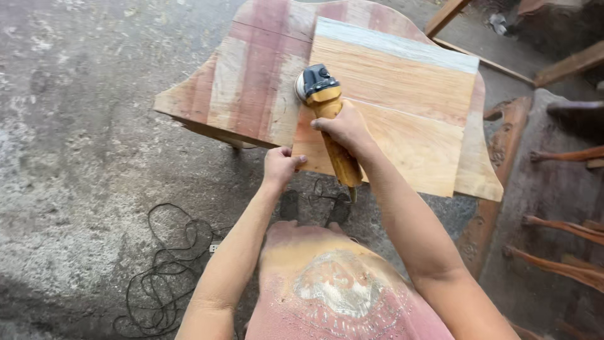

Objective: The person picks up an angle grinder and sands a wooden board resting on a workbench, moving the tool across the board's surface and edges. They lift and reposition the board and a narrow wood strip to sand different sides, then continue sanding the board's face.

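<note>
My right hand (345, 128) grips the dust-coated yellow body of an angle grinder (322, 91). Its dark head and sanding disc rest on the left edge of a pale rectangular wooden board (402, 101). That board lies on a larger shaped wooden panel (251, 75) with reddish and grey stripes. My left hand (280, 165) pinches the near left corner of the pale board, thumb on top. The grinder's tail sticks out over the board's near edge.
A black cable (167, 271) lies coiled on the concrete floor at the lower left. Carved wooden furniture parts (566, 245) and planks (569, 63) stand along the right side. My sandalled feet (314, 208) show below the panel's near edge.
</note>
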`<action>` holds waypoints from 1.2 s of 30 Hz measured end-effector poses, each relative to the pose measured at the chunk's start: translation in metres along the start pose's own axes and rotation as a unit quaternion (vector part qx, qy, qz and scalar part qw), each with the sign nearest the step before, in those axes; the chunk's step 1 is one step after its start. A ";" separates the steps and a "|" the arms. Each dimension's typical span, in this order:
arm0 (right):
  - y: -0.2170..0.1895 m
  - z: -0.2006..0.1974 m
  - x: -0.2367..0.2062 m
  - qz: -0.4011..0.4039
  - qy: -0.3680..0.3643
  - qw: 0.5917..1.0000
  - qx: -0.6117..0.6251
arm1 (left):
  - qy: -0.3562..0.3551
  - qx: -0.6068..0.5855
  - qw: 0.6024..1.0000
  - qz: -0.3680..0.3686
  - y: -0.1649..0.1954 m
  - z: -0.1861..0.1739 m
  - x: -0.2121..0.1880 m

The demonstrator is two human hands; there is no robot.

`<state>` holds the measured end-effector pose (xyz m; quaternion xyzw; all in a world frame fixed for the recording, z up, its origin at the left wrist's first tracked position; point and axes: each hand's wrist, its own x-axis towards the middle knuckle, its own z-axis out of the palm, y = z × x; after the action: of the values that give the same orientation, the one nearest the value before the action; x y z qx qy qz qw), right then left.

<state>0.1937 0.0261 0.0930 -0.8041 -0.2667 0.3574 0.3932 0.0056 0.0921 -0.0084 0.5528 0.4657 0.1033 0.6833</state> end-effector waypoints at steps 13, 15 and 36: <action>0.124 -0.154 -0.079 0.183 0.197 0.953 0.139 | 0.015 0.051 0.998 0.018 -0.001 0.003 0.004; 0.133 -0.173 -0.086 0.199 0.243 0.936 0.157 | 0.071 0.183 0.980 0.010 0.006 0.006 -0.006; -0.004 -0.015 0.060 -0.007 -0.005 0.999 0.036 | 0.145 0.273 0.880 0.361 0.055 0.015 0.058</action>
<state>0.2411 0.0640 0.0815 -0.7855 -0.2613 0.3684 0.4231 0.0692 0.1407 0.0072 0.8260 0.3378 0.2903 0.3453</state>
